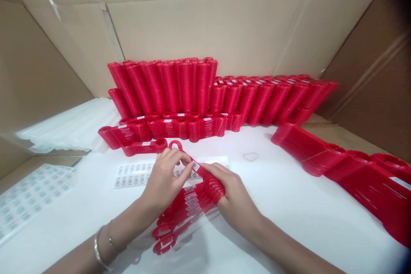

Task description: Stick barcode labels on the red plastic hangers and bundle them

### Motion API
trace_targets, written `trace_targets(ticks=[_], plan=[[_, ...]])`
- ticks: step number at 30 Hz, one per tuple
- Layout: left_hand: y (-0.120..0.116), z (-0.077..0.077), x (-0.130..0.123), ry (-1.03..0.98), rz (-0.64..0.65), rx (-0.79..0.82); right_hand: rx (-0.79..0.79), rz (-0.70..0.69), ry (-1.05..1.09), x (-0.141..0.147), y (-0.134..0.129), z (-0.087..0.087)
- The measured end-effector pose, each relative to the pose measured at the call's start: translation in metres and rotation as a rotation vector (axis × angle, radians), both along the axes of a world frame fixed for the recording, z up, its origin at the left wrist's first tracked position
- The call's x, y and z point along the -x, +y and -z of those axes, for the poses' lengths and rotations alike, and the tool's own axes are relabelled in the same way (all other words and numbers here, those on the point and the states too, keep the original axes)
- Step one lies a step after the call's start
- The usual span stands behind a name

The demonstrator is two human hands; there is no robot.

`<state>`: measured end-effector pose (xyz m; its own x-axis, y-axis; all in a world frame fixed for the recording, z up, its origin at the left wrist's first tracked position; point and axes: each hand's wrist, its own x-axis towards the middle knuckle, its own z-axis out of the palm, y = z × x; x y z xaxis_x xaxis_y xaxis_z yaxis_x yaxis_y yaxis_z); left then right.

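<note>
Centrally, red piece (pixel 203 173), between both hands' fingers (pixel 185 174)

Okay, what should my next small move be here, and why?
Probably smooth the white label with your left hand: its thumb is right at the label's edge, while your right hand holds the red piece underneath.

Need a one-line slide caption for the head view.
Left hand at a small label, right hand holding fanned red pieces, more red stacks behind.
</note>
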<state>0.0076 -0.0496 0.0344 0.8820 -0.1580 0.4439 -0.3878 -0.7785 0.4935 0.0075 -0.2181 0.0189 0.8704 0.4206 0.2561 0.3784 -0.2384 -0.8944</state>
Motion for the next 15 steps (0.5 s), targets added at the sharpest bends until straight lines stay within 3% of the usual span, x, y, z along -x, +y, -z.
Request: trace_targets(ticks=[4, 7, 11, 15], plan=[[0.003, 0.005, -0.005, -0.275, -0.041, -0.301, 0.006, -0.035, -0.011, 0.004, 0.002, 0.000], [0.012, 0.005, -0.012, -0.393, -0.109, -0.397, 0.002, -0.059, -0.008, 0.005, 0.003, 0.000], [0.026, 0.002, -0.017, -0.408, -0.141, -0.310, -0.011, -0.025, -0.008, 0.001, 0.000, 0.001], [0.029, 0.001, -0.015, -0.260, -0.086, -0.075, -0.016, 0.019, -0.034, -0.006, -0.005, 0.003]])
